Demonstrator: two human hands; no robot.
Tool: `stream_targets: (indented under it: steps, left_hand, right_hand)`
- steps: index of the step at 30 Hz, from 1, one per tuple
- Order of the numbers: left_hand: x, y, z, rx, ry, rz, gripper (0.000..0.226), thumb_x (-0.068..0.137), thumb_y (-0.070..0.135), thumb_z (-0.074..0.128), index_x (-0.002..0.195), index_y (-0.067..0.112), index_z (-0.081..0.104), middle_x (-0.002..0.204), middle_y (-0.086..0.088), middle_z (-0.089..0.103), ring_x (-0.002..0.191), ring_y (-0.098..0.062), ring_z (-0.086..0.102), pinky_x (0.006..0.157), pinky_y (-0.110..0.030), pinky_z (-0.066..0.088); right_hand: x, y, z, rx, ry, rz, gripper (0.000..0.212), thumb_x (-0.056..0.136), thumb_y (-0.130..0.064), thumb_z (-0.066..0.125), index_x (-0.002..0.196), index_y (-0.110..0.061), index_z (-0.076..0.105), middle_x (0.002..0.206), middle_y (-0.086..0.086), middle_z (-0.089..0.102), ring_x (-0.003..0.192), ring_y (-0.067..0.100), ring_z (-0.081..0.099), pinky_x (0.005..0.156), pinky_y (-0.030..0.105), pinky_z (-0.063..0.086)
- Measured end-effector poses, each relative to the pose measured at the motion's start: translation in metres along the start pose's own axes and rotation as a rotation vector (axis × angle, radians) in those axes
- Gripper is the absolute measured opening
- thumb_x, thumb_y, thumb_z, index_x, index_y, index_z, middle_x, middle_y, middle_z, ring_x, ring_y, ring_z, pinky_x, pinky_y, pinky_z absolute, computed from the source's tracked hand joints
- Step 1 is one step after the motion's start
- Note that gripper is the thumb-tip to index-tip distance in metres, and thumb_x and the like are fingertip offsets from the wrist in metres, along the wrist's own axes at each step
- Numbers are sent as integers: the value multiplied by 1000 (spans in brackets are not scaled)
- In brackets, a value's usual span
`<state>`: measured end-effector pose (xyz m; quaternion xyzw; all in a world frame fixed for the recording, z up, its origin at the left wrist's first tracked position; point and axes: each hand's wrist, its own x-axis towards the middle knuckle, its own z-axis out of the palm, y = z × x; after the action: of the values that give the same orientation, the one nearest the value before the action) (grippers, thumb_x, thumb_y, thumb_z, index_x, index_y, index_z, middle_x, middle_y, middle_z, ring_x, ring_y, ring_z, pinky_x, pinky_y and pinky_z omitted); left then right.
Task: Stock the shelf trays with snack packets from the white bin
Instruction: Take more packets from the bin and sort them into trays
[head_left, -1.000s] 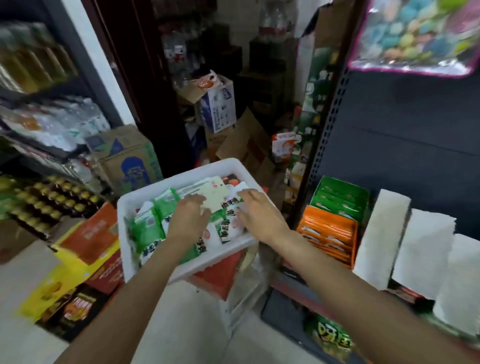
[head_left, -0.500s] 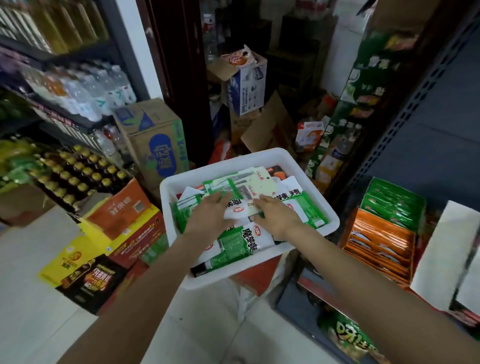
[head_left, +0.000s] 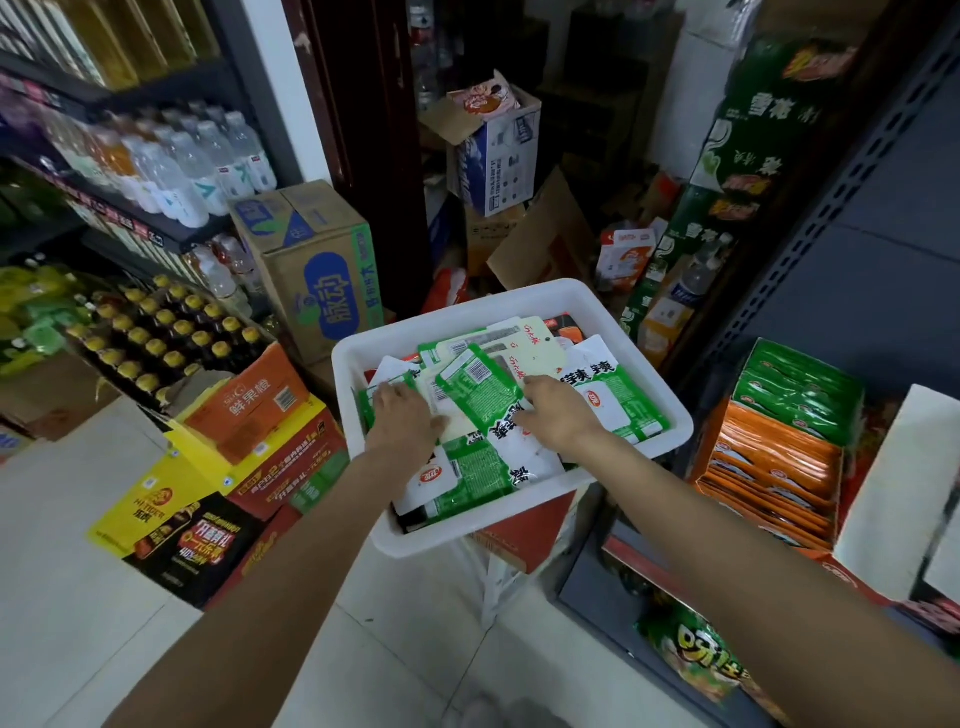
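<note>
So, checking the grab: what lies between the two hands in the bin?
In the head view, a green snack packet lies between the left hand and right hand, atop the pile.

floor (head_left: 78, 597) tiled | drink cartons (head_left: 249, 447) stacked | right shelf (head_left: 644, 561): snack trays (head_left: 769, 457)

Left hand (head_left: 402, 421) and right hand (head_left: 558, 418): both bare; forearms uncovered, no sleeves, rings or watch visible.

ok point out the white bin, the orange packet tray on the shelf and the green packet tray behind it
white bin (head_left: 519, 538): head view, bare near rim
orange packet tray (head_left: 774, 462): head view, tops of the orange packets
green packet tray (head_left: 800, 397): head view, tops of the green packets
</note>
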<state>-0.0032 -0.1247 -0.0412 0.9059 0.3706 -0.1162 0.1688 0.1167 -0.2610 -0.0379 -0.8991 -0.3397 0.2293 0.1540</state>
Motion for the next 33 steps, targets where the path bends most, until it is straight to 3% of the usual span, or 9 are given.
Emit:
stream_targets:
  steps: [3, 9, 13, 15, 18, 21, 25, 28, 33]
  left_hand:
    - [3, 4, -3, -115, 12, 44, 33, 98, 25, 48, 109, -7, 53, 117, -23, 53, 107, -31, 53, 90, -32, 44]
    - [0, 13, -9, -272, 270, 95, 19, 94, 3, 43, 84, -4, 57, 76, -10, 51, 69, -22, 47, 63, -31, 36]
    - [-5, 35, -20, -486, 412, 183, 20, 90, 1, 48, 71, 2, 52, 59, -6, 46, 50, -16, 39, 50, -31, 33]
    - [-6, 49, -26, -608, 428, 129, 21, 91, 4, 52, 70, 4, 54, 60, -8, 50, 50, -15, 43, 49, -21, 39]
    - [3, 66, -25, -1001, 285, -96, 39, 90, 6, 58, 53, 11, 45, 60, -12, 51, 60, -28, 59, 71, -29, 54]
    - [10, 76, -23, -1295, 127, -217, 25, 88, 4, 60, 64, 9, 58, 75, -15, 63, 83, -34, 68, 81, -45, 56]
    - [1, 85, -33, -1567, -55, -166, 6, 92, 1, 55, 92, -2, 59, 57, -12, 55, 44, -16, 50, 45, -21, 45]
    - [-4, 96, -38, -1668, -97, -122, 10, 94, 3, 53, 98, -4, 59, 76, -15, 64, 54, -15, 59, 49, -22, 53]
    - [-21, 115, -34, -1611, -203, 138, 46, 91, -6, 51, 134, 6, 40, 121, -14, 57, 111, -24, 57, 91, -28, 49]
  right_hand:
    - [1, 0, 1, -26, 16, -2, 30, 93, -17, 53, 115, 3, 55, 133, 16, 53, 116, 30, 53, 93, 37, 47]
    - [-8, -2, -3, 160, 70, -12, 39, 92, -12, 52, 124, 10, 50, 129, 23, 54, 115, 34, 54, 95, 42, 44]
    - [-19, -1, -9, 397, 232, -68, 23, 92, -12, 52, 111, 1, 57, 80, 20, 60, 60, 25, 51, 57, 34, 39]
    - [-21, 2, -10, 560, 252, -94, 6, 91, -10, 53, 90, -4, 50, 80, 24, 51, 64, 28, 42, 59, 34, 34]
    - [-25, 3, -13, 677, 248, -126, 29, 89, 3, 50, 82, -23, 42, 95, -1, 55, 91, 20, 54, 66, 34, 42]
    - [-31, 4, -19, 716, 181, -156, 30, 92, 2, 48, 105, -24, 56, 120, -2, 60, 103, 23, 60, 78, 35, 52]
    - [-41, 10, -31, 705, 99, -224, 49, 86, -24, 67, 132, -20, 51, 128, -14, 53, 112, -3, 51, 85, 2, 39]
    - [-46, 15, -40, 505, 97, -262, 57, 88, -15, 62, 141, -22, 41, 128, -16, 51, 119, 1, 48, 89, 2, 37]
    - [-56, 44, -72, 379, 263, -182, 44, 98, -5, 38, 139, -18, 45, 60, 10, 49, 43, 5, 44, 45, 16, 32]
